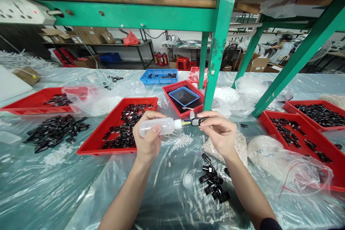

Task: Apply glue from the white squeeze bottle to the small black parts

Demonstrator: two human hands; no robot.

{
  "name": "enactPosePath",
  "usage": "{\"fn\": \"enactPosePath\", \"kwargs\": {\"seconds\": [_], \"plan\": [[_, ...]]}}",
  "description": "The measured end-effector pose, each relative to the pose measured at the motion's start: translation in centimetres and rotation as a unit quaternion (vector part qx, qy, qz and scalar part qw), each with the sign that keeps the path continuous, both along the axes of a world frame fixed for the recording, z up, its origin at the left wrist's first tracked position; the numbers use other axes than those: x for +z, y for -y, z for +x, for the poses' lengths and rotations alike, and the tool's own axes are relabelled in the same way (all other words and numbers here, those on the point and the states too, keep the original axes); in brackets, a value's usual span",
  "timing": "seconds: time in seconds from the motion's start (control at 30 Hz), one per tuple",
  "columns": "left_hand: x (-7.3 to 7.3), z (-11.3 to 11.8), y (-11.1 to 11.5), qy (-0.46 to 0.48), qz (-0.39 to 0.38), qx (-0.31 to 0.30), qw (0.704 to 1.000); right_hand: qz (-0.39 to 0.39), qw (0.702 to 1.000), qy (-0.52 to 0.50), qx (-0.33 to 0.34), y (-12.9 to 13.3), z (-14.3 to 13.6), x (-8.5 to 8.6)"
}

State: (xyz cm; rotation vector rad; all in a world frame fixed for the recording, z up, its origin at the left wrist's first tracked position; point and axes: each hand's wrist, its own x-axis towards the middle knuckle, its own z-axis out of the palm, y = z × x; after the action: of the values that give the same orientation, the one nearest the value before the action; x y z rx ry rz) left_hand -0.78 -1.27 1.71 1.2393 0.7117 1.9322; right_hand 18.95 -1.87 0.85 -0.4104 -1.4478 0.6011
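Observation:
My left hand (149, 136) is wrapped round a translucent white squeeze bottle (159, 126), which lies nearly level with its yellowish nozzle toward the right. Between the fingertips of my right hand (219, 131) is a small glossy black part with a pale face (196, 121). The nozzle tip is at the part's left end; whether they touch I cannot tell. Below my right hand a loose pile of similar black parts (212, 179) lies on the plastic-covered table. A small round translucent cap (188, 180) is beside that pile. Small white pieces (183, 141) are scattered under my hands.
A red tray (91, 147) of black parts stands at left, with a heap of black parts (54, 133) beyond it. Red trays (334, 172) and bags of pale pieces (265, 149) are at right. Green shelf posts (212, 68) rise behind my hands. A blue tray (159, 80) stands farther back.

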Motion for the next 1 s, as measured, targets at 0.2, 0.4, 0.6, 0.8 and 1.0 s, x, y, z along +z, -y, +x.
{"fn": "enactPosePath", "kwargs": {"seconds": [0.2,0.4,0.6,0.8,1.0], "plan": [[0.03,0.00,0.03,-0.004,-0.007,-0.015,1.000,0.002,1.000,-0.007,0.003,0.19,0.02,0.11],[-0.09,-0.11,0.09,-0.007,-0.025,-0.009,1.000,-0.009,1.000,0.000,-0.016,0.35,0.11,0.16],[-0.06,-0.13,0.21,0.005,-0.037,-0.028,0.999,0.004,1.000,-0.003,-0.012,0.45,0.14,0.38],[-0.24,-0.23,0.10,0.004,-0.027,-0.040,0.999,-0.004,0.999,0.002,-0.034,0.48,0.15,0.36],[-0.15,-0.26,0.15,-0.008,-0.025,-0.026,0.999,-0.009,0.999,0.006,-0.040,0.51,0.13,0.47]]}}
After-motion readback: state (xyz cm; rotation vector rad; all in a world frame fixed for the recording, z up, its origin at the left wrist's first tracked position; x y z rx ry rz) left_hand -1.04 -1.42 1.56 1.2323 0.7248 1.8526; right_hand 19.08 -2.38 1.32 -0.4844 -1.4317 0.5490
